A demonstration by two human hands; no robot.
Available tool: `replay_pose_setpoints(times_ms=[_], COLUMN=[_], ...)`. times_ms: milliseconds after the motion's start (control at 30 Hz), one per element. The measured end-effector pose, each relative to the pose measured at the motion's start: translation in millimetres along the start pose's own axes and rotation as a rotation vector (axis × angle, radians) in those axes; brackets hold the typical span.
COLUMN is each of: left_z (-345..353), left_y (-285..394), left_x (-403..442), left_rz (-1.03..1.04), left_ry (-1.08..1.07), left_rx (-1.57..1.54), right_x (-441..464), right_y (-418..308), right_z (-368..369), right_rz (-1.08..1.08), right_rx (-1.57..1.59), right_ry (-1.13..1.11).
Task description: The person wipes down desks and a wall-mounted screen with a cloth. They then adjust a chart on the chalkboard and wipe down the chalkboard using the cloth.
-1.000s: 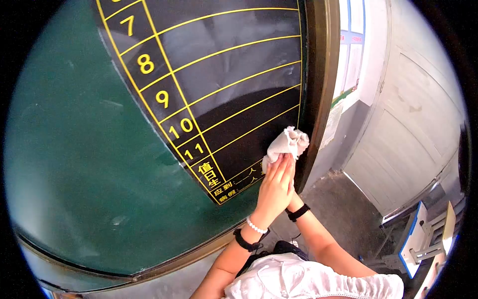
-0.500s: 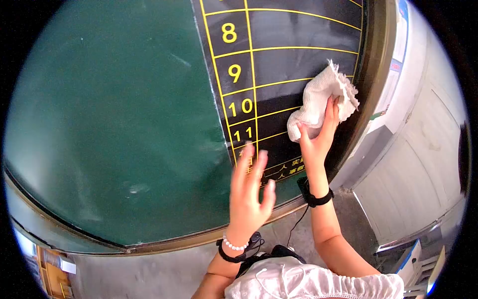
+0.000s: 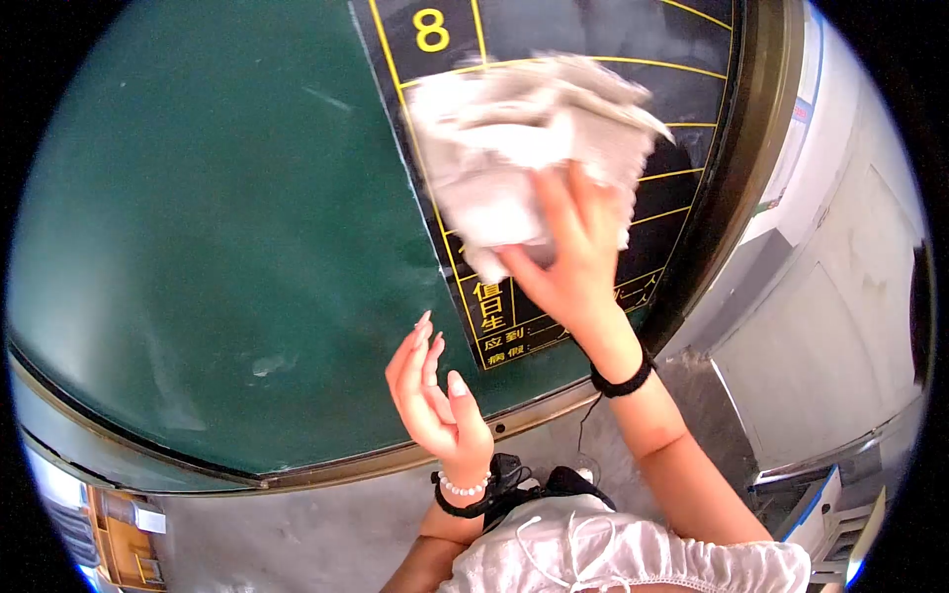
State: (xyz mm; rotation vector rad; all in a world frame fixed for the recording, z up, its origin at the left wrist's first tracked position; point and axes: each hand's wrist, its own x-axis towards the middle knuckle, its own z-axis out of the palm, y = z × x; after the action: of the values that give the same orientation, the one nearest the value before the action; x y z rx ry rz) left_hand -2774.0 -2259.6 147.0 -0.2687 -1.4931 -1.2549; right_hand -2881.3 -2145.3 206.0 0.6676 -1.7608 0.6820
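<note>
My right hand [image 3: 578, 247] grips a white cloth [image 3: 534, 138], blurred by motion, with the fingertips pressed into its lower part. The cloth is spread over the black chart [image 3: 643, 227] with yellow lines and hides several of its rows. The number 8 shows above it, and yellow characters show below. My left hand [image 3: 435, 390] is raised in front of the green board [image 3: 227, 237], near the chart's lower left corner. Its fingers are apart and slightly curled, with nothing in them.
A brown frame [image 3: 756, 128] edges the board on the right. Beyond it stand a pale door [image 3: 840, 326] and papers on the wall. Desk parts [image 3: 816, 514] are at the lower right. A wooden cabinet [image 3: 117, 539] is at the lower left.
The hands were together at the cloth, then came apart. My right hand has carried the cloth up and left across the chart, where it now looks more spread out. My left hand has moved down and left.
</note>
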Motion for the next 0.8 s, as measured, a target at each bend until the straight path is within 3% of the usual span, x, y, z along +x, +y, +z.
replay_pose_setpoints(times_ms=[300, 400, 467, 600, 700, 800], left_z=[9.0, 10.4, 11.9, 15.9, 31.0, 45.2], left_y=[-4.8, -13.6, -16.8, -2.7, 8.8, 22.2], left_x=[-6.4, -13.7, -17.4, 14.5, 44.6, 80.5], left_rz=[0.104, -0.03, -0.041, 0.288, 0.276, 0.456], left_ry=[0.06, -0.016, -0.011, -0.283, -0.244, -0.209], left_rx=[0.002, -0.014, -0.042, 0.325, 0.41, 0.429], right_x=[-31.6, -77.0, -90.9, -61.6, -35.5, 12.3], right_y=[-0.5, 10.4, 13.4, 10.8, 15.1, 11.9], right_z=[13.3, 20.0, 24.5, 14.8, 10.9, -4.3], right_rz=[-0.224, -0.249, -0.278, -0.306, -0.372, -0.383], right_rx=[0.083, 0.087, 0.039, 0.057, 0.05, 0.039], right_ry=[-0.135, -0.253, -0.211, -0.203, -0.191, -0.151])
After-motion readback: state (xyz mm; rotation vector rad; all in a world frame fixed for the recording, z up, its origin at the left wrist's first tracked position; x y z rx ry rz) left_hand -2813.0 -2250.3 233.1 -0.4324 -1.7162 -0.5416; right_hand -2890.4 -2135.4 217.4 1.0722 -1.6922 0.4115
